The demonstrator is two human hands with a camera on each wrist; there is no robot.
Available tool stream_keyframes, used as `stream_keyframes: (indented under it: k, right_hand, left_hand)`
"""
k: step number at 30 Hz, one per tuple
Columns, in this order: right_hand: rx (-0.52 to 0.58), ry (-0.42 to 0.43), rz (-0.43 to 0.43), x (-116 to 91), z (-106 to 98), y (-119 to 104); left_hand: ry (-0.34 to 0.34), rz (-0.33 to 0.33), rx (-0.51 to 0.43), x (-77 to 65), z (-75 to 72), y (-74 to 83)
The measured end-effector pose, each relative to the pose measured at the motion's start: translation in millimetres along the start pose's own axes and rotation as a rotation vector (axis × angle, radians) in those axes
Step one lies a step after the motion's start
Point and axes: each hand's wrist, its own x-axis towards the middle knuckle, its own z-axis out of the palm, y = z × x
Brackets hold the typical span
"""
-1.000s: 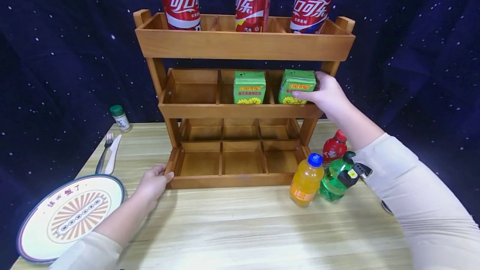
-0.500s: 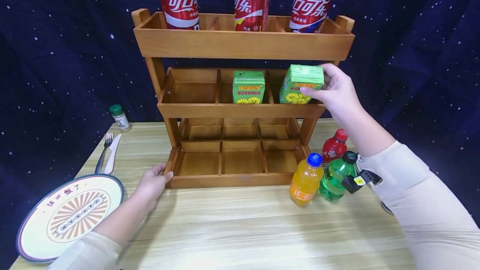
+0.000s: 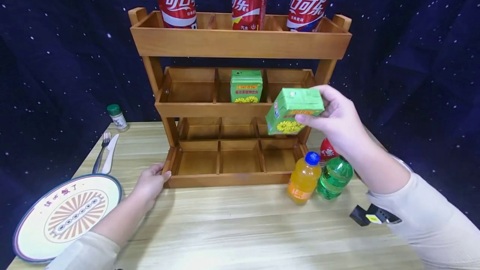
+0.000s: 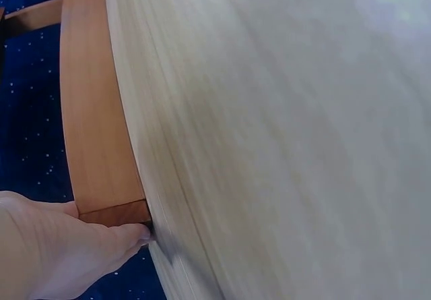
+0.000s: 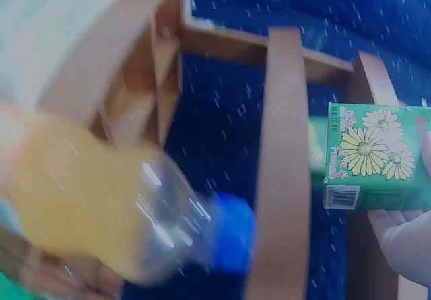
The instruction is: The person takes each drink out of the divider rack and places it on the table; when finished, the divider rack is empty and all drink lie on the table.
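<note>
1. We see the right hand (image 3: 339, 113) clamped on a green drink carton (image 3: 294, 113), thumb across its front and fingers behind.
2. We find that carton tilted, in front of the middle tier's front board, towards the right end of the wooden rack (image 3: 240, 45).
3. We see the left hand (image 3: 148, 184) gripping the rack's lower left front corner; the left wrist view shows the thumb pressed to the wood.
4. A second carton (image 3: 246, 91) stands upright in the middle tier's centre compartment.
5. Above, we count three red cans (image 3: 248, 1) — one to each top compartment.
6. By the rack's lower right corner we see an orange drink bottle (image 3: 303, 180) with a blue cap, a green bottle (image 3: 335, 178) just beside it, and a red bottle (image 3: 328, 149) behind — partly hidden.
7. On our left, the worktop (image 3: 232, 228) carries a plate (image 3: 71, 216), a fork (image 3: 99, 157), a knife (image 3: 110, 155) and a green-capped shaker (image 3: 118, 118).
8. We see a dark, speckled cloth (image 3: 67, 45) behind everything.
</note>
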Motion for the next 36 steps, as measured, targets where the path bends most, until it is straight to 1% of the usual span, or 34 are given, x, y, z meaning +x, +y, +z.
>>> stream_keyframes:
  k: [2, 5, 7, 10, 13, 15, 19, 24, 28, 32, 35, 36]
  right_hand:
    - [0.001, -0.039, 0.04, -11.2, 8.6, 9.1]
    - [-0.029, -0.094, 0.131, -27.0, 21.1, 25.5]
    - [-0.04, -0.13, 0.172, -35.8, 29.0, 38.0]
    - [-0.09, -0.163, 0.212, -47.9, 38.8, 58.3]
    - [-0.134, -0.172, 0.206, -57.9, 46.1, 79.7]
    - [-0.162, -0.169, 0.2, -62.7, 49.4, 93.3]
    - [-0.213, -0.146, 0.197, -70.2, 54.2, 110.8]
    - [-0.256, -0.098, 0.225, -76.7, 58.3, 126.5]
    - [-0.27, -0.052, 0.229, -80.7, 61.6, 135.2]
    - [-0.226, -0.004, 0.235, -84.9, 63.4, 144.4]
    - [-0.193, 0.008, 0.235, -87.3, 64.2, 148.2]
    - [-0.2, 0.01, 0.235, -87.5, 64.3, 148.4]
  left_hand:
    - [0.0, -0.001, -0.002, 0.2, -0.4, -0.5]
    - [-0.001, -0.001, 0.0, -0.1, -0.7, -0.7]
    - [-0.002, 0.0, -0.002, -0.2, -0.7, -0.2]
    - [-0.005, -0.002, -0.007, -0.6, -0.5, 0.9]
    - [-0.007, -0.006, -0.014, -0.7, -0.7, 1.0]
    - [-0.009, -0.007, -0.014, -0.8, -1.0, 1.0]
    - [-0.015, -0.008, -0.008, -1.9, -1.0, 1.9]
    - [-0.024, -0.015, -0.004, -2.6, -1.3, 2.5]
    - [-0.014, -0.015, 0.002, -2.8, -1.6, 4.0]
    - [-0.009, -0.015, 0.002, -2.4, -1.1, 4.2]
    - [-0.014, -0.019, -0.001, -2.2, -0.4, 2.8]
    - [-0.013, -0.02, -0.001, -2.2, -0.2, 2.4]
